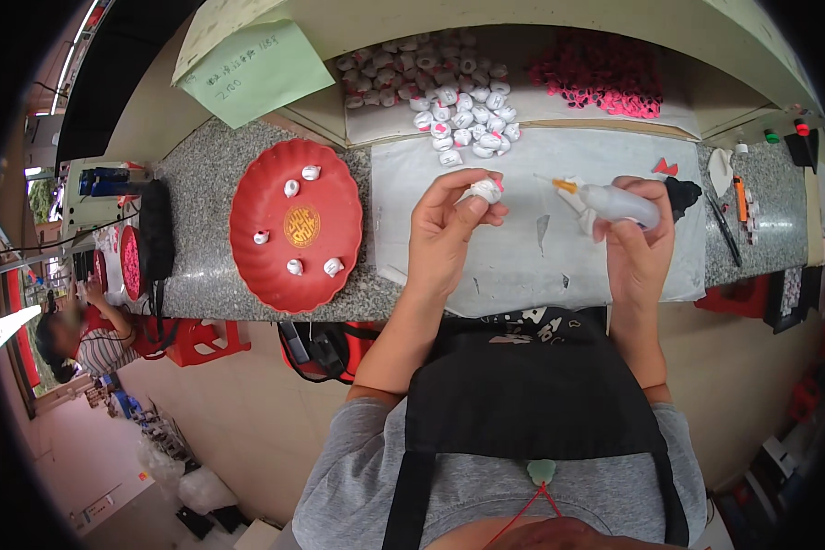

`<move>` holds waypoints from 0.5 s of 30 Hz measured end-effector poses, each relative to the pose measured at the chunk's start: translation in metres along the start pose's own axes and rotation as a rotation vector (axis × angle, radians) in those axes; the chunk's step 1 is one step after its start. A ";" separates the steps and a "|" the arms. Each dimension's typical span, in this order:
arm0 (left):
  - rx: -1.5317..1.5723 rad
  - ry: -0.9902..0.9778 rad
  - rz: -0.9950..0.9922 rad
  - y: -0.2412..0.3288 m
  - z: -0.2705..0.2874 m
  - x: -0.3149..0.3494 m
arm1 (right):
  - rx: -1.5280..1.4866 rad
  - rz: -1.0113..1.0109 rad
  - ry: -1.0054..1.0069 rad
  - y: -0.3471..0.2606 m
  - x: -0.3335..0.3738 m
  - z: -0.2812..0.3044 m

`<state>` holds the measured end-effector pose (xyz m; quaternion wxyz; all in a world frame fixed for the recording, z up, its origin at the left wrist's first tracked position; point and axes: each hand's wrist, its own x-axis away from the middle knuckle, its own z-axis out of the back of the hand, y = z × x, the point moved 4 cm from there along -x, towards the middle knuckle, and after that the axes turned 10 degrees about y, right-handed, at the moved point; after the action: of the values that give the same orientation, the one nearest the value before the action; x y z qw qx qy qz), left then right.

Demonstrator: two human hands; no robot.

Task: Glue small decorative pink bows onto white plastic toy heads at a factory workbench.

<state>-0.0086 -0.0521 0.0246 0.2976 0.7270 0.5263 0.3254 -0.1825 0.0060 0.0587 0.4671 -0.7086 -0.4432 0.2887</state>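
Observation:
Between thumb and fingers, my left hand (451,215) holds a small white figurine head (487,190) with a pink spot at its top edge. My right hand (640,225) is wrapped round a translucent squeeze bottle (614,203) lying sideways. The bottle's orange collar and thin needle tip (559,183) point left toward the figurine head, with a gap between them. Both hands are above a white sheet (522,266) on the bench. Behind the left hand lies a pile of similar white pieces (467,110), some with pink parts.
A red scalloped tray (257,192) with several white pieces stands left. Small pink parts (600,78) lie heaped under the shelf (486,18). A black cloth (682,194), tweezers (724,229) and an orange knife (742,198) lie right. Another person (82,335) sits far left.

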 end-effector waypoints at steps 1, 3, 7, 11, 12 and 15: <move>0.002 -0.027 0.003 0.002 -0.003 0.002 | -0.097 0.059 0.004 -0.003 0.000 0.000; 0.040 -0.032 -0.011 0.006 -0.008 0.006 | -0.165 0.109 0.074 -0.010 0.003 -0.006; 0.028 -0.069 -0.082 0.004 0.001 0.010 | 0.150 0.402 -0.025 -0.013 0.013 -0.017; -0.022 -0.023 -0.127 0.007 -0.005 0.011 | 0.287 0.559 -0.096 -0.016 0.025 -0.024; -0.048 -0.011 -0.119 0.006 -0.006 0.011 | 0.288 0.558 -0.094 -0.015 0.024 -0.024; -0.072 -0.003 -0.113 0.005 -0.005 0.011 | 0.303 0.703 -0.193 -0.017 0.028 -0.026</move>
<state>-0.0070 -0.0427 0.0333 0.3422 0.6854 0.5541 0.3257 -0.1546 0.0234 0.0849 0.3951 -0.7098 -0.1679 0.5585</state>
